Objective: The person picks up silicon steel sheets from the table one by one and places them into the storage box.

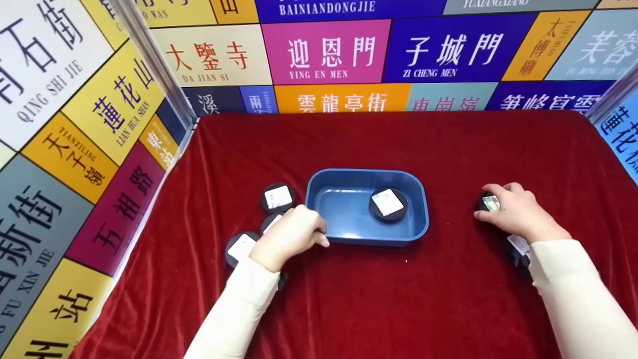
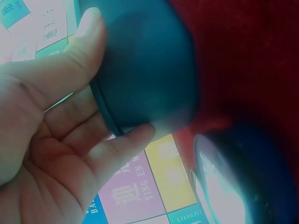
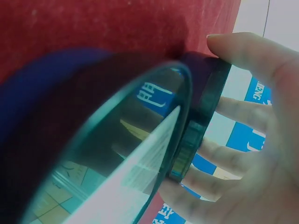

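A blue plastic basin (image 1: 341, 212) stands mid-table with one black round container (image 1: 388, 205), white label on top, at the right inside it. My left hand (image 1: 293, 233) grips the basin's near left corner; in the left wrist view the thumb presses the basin wall (image 2: 149, 65) and the fingers curl at its rim. Over to the right, my right hand (image 1: 518, 212) holds another black round container (image 1: 490, 203) by its sides, thumb opposite the fingers. The right wrist view shows this container (image 3: 205, 88) partly hidden behind a nearer labelled one (image 3: 117, 140).
Left of the basin lie several black labelled containers, one farther back (image 1: 278, 198), another nearer (image 1: 241, 248), others partly under my left arm. More dark containers (image 1: 518, 245) sit beside my right wrist. Red cloth (image 1: 389, 309) covers the table; sign-patterned panels (image 1: 326, 52) stand around it.
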Available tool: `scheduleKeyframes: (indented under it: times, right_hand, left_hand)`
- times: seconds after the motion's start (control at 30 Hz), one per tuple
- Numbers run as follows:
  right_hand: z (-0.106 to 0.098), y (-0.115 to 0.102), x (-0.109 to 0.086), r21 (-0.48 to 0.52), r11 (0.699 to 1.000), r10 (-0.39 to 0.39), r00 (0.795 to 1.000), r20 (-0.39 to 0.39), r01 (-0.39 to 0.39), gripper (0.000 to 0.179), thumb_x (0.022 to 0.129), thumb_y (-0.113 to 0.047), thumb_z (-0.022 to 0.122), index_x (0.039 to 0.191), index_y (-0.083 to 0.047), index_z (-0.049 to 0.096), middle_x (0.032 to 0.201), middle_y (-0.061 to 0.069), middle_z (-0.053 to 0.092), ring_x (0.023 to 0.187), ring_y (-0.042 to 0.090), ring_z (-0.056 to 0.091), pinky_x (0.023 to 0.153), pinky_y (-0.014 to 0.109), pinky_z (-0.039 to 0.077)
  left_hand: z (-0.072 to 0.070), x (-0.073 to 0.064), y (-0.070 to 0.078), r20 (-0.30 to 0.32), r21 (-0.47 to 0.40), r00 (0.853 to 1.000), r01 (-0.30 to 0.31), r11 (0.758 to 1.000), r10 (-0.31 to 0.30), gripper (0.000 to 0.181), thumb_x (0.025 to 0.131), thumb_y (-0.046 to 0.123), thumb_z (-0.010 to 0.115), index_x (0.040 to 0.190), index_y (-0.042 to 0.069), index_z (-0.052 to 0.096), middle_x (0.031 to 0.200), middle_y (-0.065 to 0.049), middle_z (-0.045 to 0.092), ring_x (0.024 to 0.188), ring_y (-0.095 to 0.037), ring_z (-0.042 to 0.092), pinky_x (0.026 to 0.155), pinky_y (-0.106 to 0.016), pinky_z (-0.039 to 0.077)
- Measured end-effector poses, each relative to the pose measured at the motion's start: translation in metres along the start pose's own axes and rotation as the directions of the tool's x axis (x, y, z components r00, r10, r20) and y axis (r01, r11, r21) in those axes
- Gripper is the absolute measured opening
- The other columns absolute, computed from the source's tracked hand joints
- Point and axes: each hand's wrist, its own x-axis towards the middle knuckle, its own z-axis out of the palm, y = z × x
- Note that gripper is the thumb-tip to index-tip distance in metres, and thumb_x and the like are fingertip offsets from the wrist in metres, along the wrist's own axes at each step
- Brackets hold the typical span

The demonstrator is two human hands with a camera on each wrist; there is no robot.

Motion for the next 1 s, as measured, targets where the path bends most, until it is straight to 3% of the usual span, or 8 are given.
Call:
scheduleKeyframes:
  times: [0.63, 1.0]
  right_hand:
    - [0.001, -0.017, -0.002, -0.035, 0.998, -0.047, 0.998, -0.039, 0.046, 0.067, 0.09, -0.039, 0.07, 0.141, -0.002, 0.049, 0.133, 0.038, 0.04, 0.117, 0.06, 0.036, 0.091, 0.071, 0.039]
    - [-0.005, -0.04, -0.004, -0.06, 0.995, -0.082, 0.992, -0.094, 0.076, 0.062, 0.088, -0.035, 0.069, 0.139, -0.004, 0.053, 0.133, 0.033, 0.044, 0.116, 0.054, 0.041, 0.09, 0.068, 0.044]
  left_hand:
    - [0.001, 0.0, 0.003, 0.004, -0.026, 0.999, 0.04, 0.999, -0.04, 0.024, 0.08, 0.029, 0.084, 0.063, 0.017, 0.072, 0.056, 0.007, 0.059, 0.056, -0.01, 0.051, 0.055, -0.025, 0.044]
    - [0.001, 0.0, 0.003, -0.004, -0.021, 0.999, 0.046, 0.999, -0.047, 0.021, 0.08, 0.029, 0.085, 0.065, 0.02, 0.072, 0.059, 0.008, 0.064, 0.057, -0.01, 0.054, 0.056, -0.025, 0.045]
